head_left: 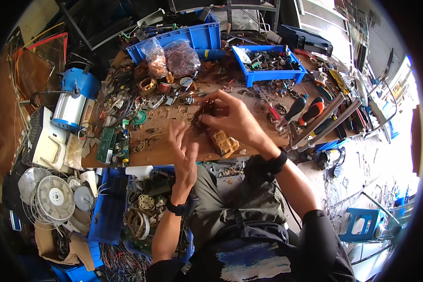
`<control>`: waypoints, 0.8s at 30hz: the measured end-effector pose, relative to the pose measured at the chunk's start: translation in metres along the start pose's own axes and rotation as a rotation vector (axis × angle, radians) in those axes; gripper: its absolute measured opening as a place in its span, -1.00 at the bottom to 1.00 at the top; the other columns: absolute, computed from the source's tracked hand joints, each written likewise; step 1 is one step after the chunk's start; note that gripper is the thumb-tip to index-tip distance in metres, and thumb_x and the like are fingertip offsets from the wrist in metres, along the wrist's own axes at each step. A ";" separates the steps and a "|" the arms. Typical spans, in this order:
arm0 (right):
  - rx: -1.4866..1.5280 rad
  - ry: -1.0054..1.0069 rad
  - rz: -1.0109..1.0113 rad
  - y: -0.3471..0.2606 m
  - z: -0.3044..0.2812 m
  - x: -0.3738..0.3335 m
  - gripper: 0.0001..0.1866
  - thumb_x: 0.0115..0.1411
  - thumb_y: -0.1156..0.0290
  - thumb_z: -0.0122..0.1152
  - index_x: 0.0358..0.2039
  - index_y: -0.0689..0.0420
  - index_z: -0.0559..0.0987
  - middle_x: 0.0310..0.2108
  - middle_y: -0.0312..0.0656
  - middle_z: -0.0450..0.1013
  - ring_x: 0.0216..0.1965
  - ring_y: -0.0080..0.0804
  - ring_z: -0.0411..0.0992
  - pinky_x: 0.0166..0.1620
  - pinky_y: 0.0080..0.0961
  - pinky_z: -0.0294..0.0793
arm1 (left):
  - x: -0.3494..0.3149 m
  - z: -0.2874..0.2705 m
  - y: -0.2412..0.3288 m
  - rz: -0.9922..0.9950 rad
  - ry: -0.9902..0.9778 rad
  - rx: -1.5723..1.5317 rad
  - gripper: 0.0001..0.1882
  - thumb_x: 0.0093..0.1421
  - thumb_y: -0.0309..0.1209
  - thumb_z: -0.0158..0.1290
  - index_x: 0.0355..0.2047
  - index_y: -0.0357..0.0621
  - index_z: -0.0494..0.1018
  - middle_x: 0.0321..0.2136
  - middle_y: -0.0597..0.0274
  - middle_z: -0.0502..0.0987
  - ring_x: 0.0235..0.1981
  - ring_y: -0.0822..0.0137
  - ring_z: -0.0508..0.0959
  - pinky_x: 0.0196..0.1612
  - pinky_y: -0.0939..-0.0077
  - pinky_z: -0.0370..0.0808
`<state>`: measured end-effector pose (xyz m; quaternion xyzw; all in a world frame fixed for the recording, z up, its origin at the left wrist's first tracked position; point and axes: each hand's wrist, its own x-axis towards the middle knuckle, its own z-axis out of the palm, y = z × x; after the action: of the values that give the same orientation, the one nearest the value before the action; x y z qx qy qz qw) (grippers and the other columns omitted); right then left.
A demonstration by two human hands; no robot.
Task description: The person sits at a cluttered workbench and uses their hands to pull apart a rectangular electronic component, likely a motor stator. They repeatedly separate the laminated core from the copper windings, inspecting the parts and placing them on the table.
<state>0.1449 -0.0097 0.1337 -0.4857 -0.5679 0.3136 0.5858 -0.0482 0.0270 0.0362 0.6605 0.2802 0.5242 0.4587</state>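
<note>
A tangle of thin dark copper wire (199, 120) is pinched in my right hand (228, 115), over the front part of the workbench (160, 149). Just left of it, my left hand (184, 152) is raised with fingers spread, nothing in it. Below my right hand, near the bench's front edge, lies a block wrapped in yellowish tape (225, 144); it looks like a coil or small transformer, its upper end hidden by the hand. A green round part (139, 118) and green circuit boards (107, 145) lie to the left.
A blue bin (188, 37) and clear bags of copper wire (182, 58) stand at the back. Right of them is a blue tray of small parts (273, 75). Screwdrivers (311, 111) and metal bars (325, 120) are at the right. A fan (56, 198) sits lower left.
</note>
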 end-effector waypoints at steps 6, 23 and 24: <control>-0.211 -0.034 0.065 0.003 0.035 -0.007 -0.56 0.25 0.31 0.53 -0.04 0.28 0.51 -0.21 0.05 0.71 -0.15 -0.23 0.72 -0.05 -0.28 0.65 | 0.006 -0.023 -0.004 0.100 -0.148 0.230 -0.24 0.42 -0.57 0.20 0.54 -0.25 0.13 0.36 0.01 0.35 0.35 0.17 0.45 0.30 0.21 0.56; -0.208 -0.253 -0.044 0.007 0.016 -0.007 -0.37 0.26 0.24 0.52 0.27 0.23 0.53 0.03 0.07 0.65 -0.06 -0.10 0.69 0.07 -0.26 0.65 | -0.013 -0.031 -0.015 -0.014 -0.083 -0.017 -0.41 0.38 -0.55 0.26 0.37 -0.35 0.37 0.13 0.03 0.57 0.11 0.24 0.62 0.18 0.29 0.62; -0.087 -0.195 0.049 0.005 0.011 -0.011 -0.38 0.28 0.23 0.51 0.27 0.21 0.53 0.05 0.05 0.64 -0.05 -0.13 0.68 0.08 -0.27 0.65 | -0.015 -0.035 -0.015 -0.037 -0.085 0.017 -0.45 0.37 -0.54 0.27 0.33 -0.34 0.41 0.11 0.03 0.58 0.09 0.25 0.63 0.14 0.29 0.64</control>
<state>0.1337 -0.0157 0.1244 -0.4916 -0.6234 0.3485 0.4983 -0.0844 0.0311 0.0173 0.6808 0.2768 0.4847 0.4742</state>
